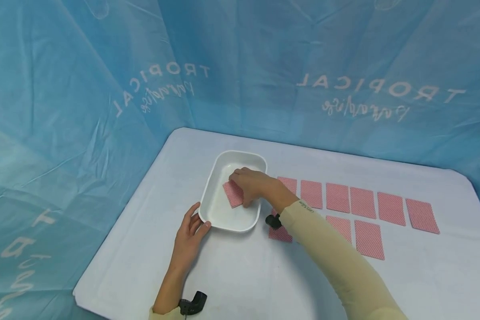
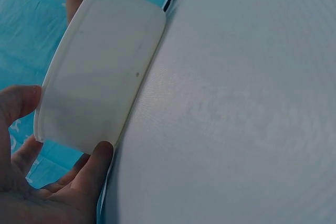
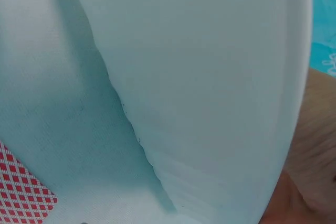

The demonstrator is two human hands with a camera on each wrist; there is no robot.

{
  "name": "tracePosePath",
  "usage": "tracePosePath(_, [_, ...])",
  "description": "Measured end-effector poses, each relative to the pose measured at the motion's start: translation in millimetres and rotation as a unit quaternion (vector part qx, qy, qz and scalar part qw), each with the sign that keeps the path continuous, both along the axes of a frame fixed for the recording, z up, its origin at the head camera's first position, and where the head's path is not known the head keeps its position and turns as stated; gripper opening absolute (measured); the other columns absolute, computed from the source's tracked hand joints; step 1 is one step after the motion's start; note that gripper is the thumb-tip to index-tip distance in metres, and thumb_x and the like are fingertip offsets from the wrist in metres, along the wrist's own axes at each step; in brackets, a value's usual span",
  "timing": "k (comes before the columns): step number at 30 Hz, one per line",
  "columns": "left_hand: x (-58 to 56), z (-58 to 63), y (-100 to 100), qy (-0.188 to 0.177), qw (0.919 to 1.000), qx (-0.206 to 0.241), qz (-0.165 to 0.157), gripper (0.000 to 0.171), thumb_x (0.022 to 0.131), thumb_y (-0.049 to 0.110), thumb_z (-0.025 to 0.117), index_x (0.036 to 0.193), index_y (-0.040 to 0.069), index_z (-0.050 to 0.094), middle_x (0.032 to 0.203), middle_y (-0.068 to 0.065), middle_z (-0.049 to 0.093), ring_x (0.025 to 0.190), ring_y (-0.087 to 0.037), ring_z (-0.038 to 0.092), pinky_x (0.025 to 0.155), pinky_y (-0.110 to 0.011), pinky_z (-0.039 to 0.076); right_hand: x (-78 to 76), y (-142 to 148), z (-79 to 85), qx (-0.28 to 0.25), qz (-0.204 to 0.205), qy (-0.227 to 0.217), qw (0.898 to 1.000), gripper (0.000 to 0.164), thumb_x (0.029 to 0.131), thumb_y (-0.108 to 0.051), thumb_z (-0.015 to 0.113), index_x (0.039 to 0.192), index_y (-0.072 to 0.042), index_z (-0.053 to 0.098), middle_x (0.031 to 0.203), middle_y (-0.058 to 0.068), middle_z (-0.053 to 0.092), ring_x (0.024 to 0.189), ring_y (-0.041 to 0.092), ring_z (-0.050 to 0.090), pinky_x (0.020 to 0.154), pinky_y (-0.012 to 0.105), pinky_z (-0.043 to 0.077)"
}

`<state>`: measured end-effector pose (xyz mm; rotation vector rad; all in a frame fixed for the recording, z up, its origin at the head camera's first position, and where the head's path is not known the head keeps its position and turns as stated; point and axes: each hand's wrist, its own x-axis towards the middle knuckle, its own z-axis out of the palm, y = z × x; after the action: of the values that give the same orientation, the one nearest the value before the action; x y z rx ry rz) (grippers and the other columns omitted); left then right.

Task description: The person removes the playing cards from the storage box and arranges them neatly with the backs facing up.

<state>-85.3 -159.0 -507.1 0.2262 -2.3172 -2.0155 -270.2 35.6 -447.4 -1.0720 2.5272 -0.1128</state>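
A white tray [image 1: 223, 218] with rounded corners stands on the table's left part. My right hand [image 1: 253, 182] reaches over its right wall and holds a red-patterned playing card [image 1: 232, 194] inside it, fingers and thumb at the card's edges. My left hand [image 1: 189, 242] holds the tray's near left corner, thumb and fingers spread around the rim. The left wrist view shows the left hand's fingers [image 2: 94, 174] against the tray's outer side [image 2: 100, 72]. In the right wrist view the tray wall [image 3: 205, 87] hides most of the right hand [image 3: 310, 166].
Face-down cards with red backs lie in two rows right of the tray, including one card [image 1: 338, 198] at the back and another [image 1: 370, 239] in front. My right sleeve [image 1: 336, 262] covers part of the front row. A blue curtain [image 1: 264, 98] hangs behind the white table [image 1: 136, 249].
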Motion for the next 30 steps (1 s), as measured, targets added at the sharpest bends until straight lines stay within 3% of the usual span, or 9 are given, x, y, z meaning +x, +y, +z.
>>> tracePosePath(10, [1.0, -1.3, 0.7, 0.004, 1.0, -0.007, 0.001, 0.061, 0.091, 0.033, 0.068, 0.144, 0.034, 0.038, 0.138, -0.003, 0.05, 0.126, -0.015, 0.049, 0.099, -0.034, 0.042, 3.0, 2.6, 2.8, -0.018, 0.004, 0.009, 1.0, 0.088, 0.068, -0.026, 0.086, 0.143, -0.017, 0.041, 0.136, -0.004, 0.041, 0.123, 0.012, 0.037, 0.095, 0.028, 0.041])
tracePosePath(24, [-2.1, -1.2, 6.9, -0.005, 0.9999, 0.011, -0.006, 0.06, 0.092, 0.03, 0.067, 0.144, 0.034, 0.038, 0.137, -0.002, 0.051, 0.123, -0.013, 0.051, 0.092, -0.021, 0.045, 5.7, 17.4, 9.4, -0.033, -0.01, 0.004, 0.999, 0.083, 0.067, -0.031, 0.086, 0.139, -0.023, 0.047, 0.121, -0.004, 0.039, 0.106, 0.011, 0.037, 0.076, 0.024, 0.045])
tracePosePath(30, [1.9, 4.6, 4.8, -0.018, 0.9996, 0.019, -0.008, 0.062, 0.093, 0.028, 0.067, 0.146, 0.032, 0.036, 0.14, -0.005, 0.048, 0.126, -0.016, 0.049, 0.091, -0.016, 0.043, 8.7, 15.8, 16.5, -0.034, -0.003, 0.006, 0.999, 0.086, 0.065, -0.033, 0.088, 0.139, -0.023, 0.046, 0.121, -0.004, 0.038, 0.107, 0.012, 0.037, 0.076, 0.026, 0.045])
